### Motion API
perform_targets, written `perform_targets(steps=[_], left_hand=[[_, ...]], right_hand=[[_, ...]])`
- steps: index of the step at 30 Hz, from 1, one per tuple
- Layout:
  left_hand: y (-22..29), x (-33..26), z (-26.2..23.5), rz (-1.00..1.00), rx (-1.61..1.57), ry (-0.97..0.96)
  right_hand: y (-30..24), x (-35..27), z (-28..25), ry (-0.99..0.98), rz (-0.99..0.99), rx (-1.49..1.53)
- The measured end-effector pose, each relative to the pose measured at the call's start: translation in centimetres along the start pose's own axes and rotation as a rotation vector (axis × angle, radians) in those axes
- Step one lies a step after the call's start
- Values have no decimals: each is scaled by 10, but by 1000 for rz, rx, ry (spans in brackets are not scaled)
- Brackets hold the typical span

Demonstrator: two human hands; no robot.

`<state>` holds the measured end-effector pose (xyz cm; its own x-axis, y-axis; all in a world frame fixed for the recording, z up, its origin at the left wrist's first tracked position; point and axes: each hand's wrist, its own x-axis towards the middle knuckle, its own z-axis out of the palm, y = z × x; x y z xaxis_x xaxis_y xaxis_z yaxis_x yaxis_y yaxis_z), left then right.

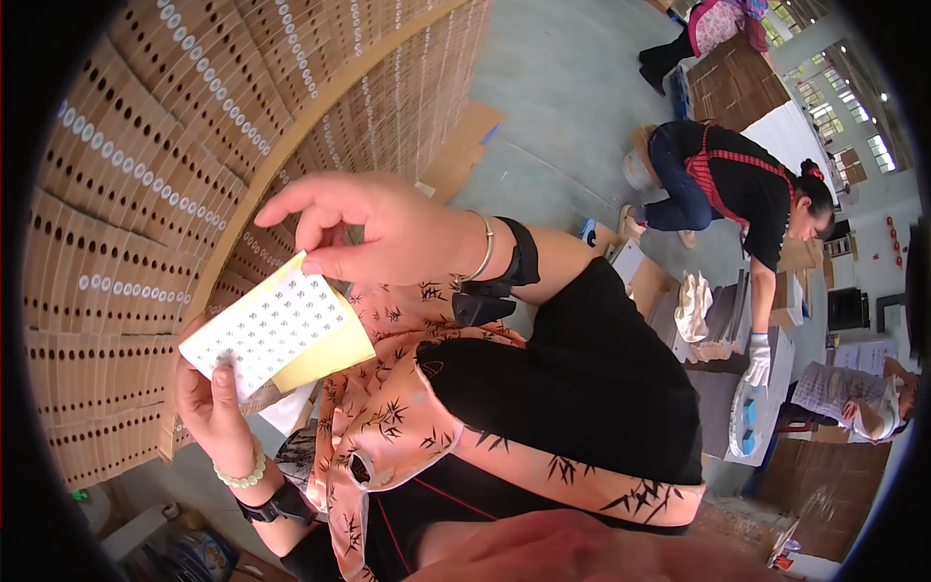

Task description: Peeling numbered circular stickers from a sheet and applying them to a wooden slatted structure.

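Both my hands are on a white sheet of small printed stickers [272, 320], with rows of dark marks and a yellow layer [330, 354] showing behind it. My left hand [208, 403], with a beaded bracelet at the wrist, grips the lower left edge, thumb on top. My right hand [378, 233], wearing a bangle and a black strap, has its thumb at the upper corner of the sheet. Its index finger is stretched out to the left while the others curl; a finger behind the corner is partly hidden. Close by on the left stand stacked brown cardboard pieces [126, 184] with dark holes and white oval labels.
A co-worker [722, 175] bends over at the right, a white-gloved hand [758, 361] on a table [718, 427] with grey boards and blue pieces. Another person [858, 403] is at the far right, one more at top right. Flat cardboard [465, 145] lies on the floor.
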<state>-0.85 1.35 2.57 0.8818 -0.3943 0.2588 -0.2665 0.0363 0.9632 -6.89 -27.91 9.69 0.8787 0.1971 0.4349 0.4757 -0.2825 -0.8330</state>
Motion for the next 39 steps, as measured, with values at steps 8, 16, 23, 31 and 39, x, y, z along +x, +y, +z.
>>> perform_targets(steps=[8, 16, 23, 31, 39], left_hand=[[18, 20, 39, -158, 59, -45], [26, 26, 52, -97, 108, -158], [35, 28, 57, 45, 133, -164], [31, 23, 51, 150, 175, -88], [33, 19, 46, 137, 259, 21]], right_hand=[[27, -4, 5, 212, -256, -480], [23, -7, 31, 100, -474, -774], [31, -10, 38, -20, -334, -636], [30, -6, 54, -86, -153, -518], [15, -4, 59, 34, -335, -737]])
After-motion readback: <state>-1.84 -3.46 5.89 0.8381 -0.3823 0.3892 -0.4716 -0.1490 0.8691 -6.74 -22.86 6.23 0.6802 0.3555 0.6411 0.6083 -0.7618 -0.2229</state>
